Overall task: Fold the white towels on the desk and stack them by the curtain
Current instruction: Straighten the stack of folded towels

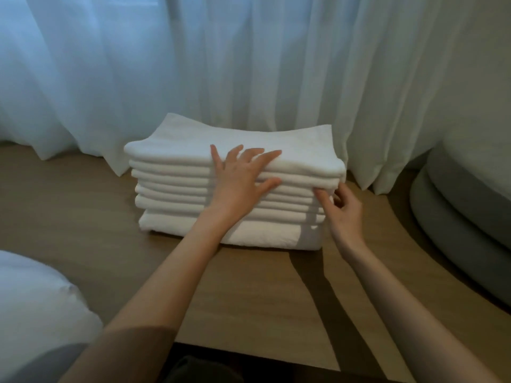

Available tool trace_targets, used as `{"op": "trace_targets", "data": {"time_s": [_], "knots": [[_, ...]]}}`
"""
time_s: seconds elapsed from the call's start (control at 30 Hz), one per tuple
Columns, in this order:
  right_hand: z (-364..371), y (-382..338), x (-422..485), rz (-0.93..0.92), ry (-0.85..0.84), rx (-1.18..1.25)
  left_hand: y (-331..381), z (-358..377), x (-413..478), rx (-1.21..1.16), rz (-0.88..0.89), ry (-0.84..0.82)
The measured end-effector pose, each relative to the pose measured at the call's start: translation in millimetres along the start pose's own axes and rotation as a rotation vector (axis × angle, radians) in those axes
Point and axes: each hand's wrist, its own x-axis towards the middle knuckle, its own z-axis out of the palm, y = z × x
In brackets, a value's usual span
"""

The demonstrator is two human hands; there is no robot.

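A: Head view. Towel stack (177, 189) sits on the desk (249, 294), just before the curtain (249, 64). Long axis runs left-right, straight ahead of both hands.

B: Left hand (240, 172) is spread flat on the top front edge. Right hand (345, 214) is nearer the right corner, fingers curled. Pinching or only touching, cannot tell.

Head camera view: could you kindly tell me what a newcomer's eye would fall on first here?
The tall stack of folded white towels stands mid-frame on the wooden desk, just in front of the sheer white curtain. The left hand lies flat, fingers spread, on the top towel at its front edge. The right hand touches the stack's right front corner; whether it pinches a layer is unclear.
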Motion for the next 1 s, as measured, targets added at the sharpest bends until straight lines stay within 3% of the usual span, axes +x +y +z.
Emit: {"op": "trace_targets", "data": {"time_s": [0.13, 0.33, 0.43, 0.6, 0.7, 1.0], "knots": [[0, -5, 8, -0.006, 0.059, -0.044, 15, -1, 19, -0.104, 0.129, 0.002], [-5, -1, 10, 0.101, 0.095, -0.003, 32, 14, 23, -0.103, -0.021, 0.160], [-5, -6, 14, 0.193, 0.112, 0.048, 35, 17, 27, -0.017, 0.036, 0.104], [-4, -17, 14, 0.162, 0.132, 0.140, 37, 11, 24, -0.090, 0.223, 0.008], [-10, -4, -1, 0.202, 0.109, 0.083, 40, 20, 16, 0.069, 0.293, -0.052], [-22, 18, -5, 0.278, -0.057, -0.094, 58, 22, 29, -0.052, 0.141, 0.192]]}}
